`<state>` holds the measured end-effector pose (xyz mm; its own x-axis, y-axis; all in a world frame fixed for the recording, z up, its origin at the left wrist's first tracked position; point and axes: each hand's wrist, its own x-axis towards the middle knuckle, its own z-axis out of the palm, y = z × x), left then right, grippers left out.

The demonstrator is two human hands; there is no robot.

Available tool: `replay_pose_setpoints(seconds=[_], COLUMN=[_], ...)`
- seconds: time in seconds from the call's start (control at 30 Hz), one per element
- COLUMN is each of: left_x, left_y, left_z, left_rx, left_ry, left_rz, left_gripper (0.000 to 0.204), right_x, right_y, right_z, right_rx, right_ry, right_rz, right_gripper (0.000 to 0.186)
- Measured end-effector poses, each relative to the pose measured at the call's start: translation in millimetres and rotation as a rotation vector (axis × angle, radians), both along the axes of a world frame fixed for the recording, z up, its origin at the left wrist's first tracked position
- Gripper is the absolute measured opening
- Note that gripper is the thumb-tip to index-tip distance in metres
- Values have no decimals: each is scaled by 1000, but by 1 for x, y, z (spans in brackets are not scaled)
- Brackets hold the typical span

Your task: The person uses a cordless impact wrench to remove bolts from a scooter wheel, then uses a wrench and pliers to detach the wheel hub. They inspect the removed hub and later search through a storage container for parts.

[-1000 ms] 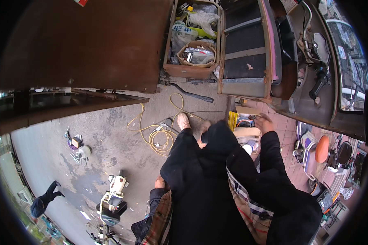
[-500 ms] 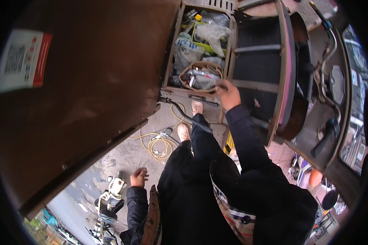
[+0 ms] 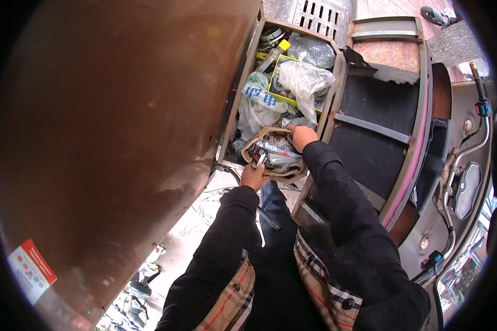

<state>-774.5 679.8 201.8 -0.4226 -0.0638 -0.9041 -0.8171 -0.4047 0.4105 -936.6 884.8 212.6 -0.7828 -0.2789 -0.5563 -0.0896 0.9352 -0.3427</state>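
Note:
A tan bag (image 3: 249,144) with a stiff, folded rim lies in the near end of a rust-brown storage box (image 3: 234,118). Inside it are items in clear plastic (image 3: 279,148) and something white by my left fingers. My left hand (image 3: 253,177) grips the bag's near-left rim. At the right far rim, my right hand (image 3: 303,138) is closed on the edge, its fingertips partly hidden. Just beyond the bag are white plastic bags (image 3: 303,80), a yellow-green tray (image 3: 270,84), a yellow-capped bottle (image 3: 279,52) and bubble wrap (image 3: 312,49).
A large brown panel (image 3: 116,110) fills the left side. To the right stands a metal frame with black panels (image 3: 370,105), then a vehicle handlebar (image 3: 454,182). A grated drain cover (image 3: 319,17) is beyond the box. Below the panel, parked two-wheelers (image 3: 135,309) show.
My left hand has risen from low at my side to the bag's near rim. My right hand has moved from beside the box onto the bag. The view has shifted closer to the box.

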Motion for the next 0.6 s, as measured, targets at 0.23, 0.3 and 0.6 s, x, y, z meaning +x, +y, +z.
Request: replay_pose_setpoints(seconds=[0.23, 0.3, 0.6], left_x=[7, 5, 0], left_y=[0, 1, -12], left_z=[17, 35, 140], left_rx=[-315, -96, -176], left_ry=[271, 101, 373], left_rz=[-290, -18, -114], left_gripper=[49, 59, 14], right_x=[-12, -9, 10], right_y=[3, 5, 24], right_z=[41, 61, 169], right_rx=[-137, -194, -271], right_ry=[-20, 21, 125], right_rz=[99, 81, -26], right_gripper=[43, 45, 42])
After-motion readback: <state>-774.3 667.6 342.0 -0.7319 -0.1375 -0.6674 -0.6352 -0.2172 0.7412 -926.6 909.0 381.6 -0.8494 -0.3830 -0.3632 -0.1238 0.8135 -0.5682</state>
